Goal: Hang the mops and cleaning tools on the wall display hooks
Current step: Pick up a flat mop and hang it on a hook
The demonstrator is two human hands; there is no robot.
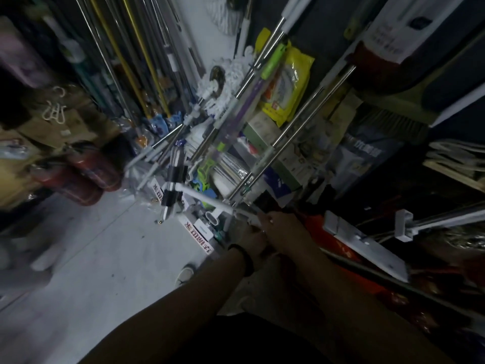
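White plastic mop handle (202, 197) at centre, slanting left over the pale floor (99, 258). Right hand (282, 228) clamped on its near end; left hand (252, 239), black wristband (244, 256), just beside, grip unclear. Chrome poles (288, 143) beyond.

You look down into a dim, crowded aisle, and the picture is blurred. Your two hands meet low in the middle: the left hand (252, 239), with a black band (245, 256) on its wrist, and the right hand (282, 227) just beside it. Both seem closed around the end of a white handle (202, 198), but the blur hides your fingers. The handle runs up and left to a black and silver mop part (173, 179). Behind it, several steel poles (288, 132) lean up to the right. A yellow packet (288, 82) lies behind them. Two red cylinders (81, 177) stand on the pale floor (105, 258) at the left.
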